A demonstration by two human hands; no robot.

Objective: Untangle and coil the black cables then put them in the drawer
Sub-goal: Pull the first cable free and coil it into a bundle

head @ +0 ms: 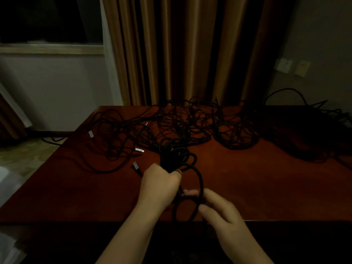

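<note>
A big tangle of black cables (190, 121) sprawls across the far half of the dark red table (266, 187). My left hand (160, 185) grips a bundle of coiled black cable loops (177, 157) near the table's middle front. My right hand (219, 212) pinches a loop of the same cable (200, 180) just right of and below the left hand, close to the front edge. Silver plug ends (139, 150) lie loose on the table to the left of the bundle. No drawer is in view.
A second dark heap of cables (304, 134) fills the table's far right corner. One cable trails off the left edge onto the floor (51, 140). Brown curtains (171, 54) hang behind the table, a window (47, 21) at the upper left.
</note>
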